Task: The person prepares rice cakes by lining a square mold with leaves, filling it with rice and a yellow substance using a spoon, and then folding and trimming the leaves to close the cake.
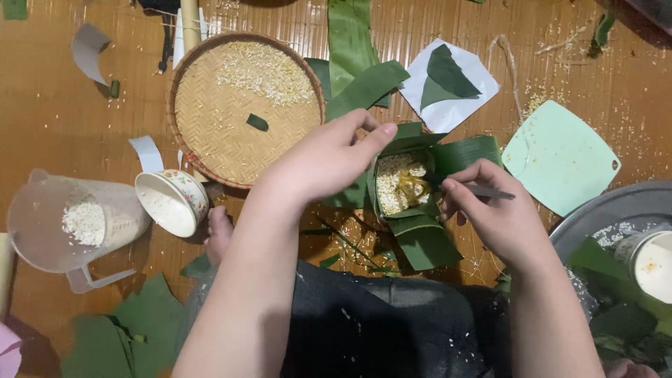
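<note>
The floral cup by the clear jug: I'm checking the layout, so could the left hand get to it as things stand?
Probably yes. The floral cup lies tipped beside the left forearm, nothing between them; the left hand rests on the leaf wrap and holds nothing.

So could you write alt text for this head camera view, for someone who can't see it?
Seen from above, a left hand steadies a square green leaf wrap filled with rice, while the right hand holds a thin utensil over it. A woven tray lies beyond.

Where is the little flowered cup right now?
The flowered cup lies tipped on its side on the wooden floor, left of the person's left arm, between the clear plastic jug and the round woven tray.
</note>
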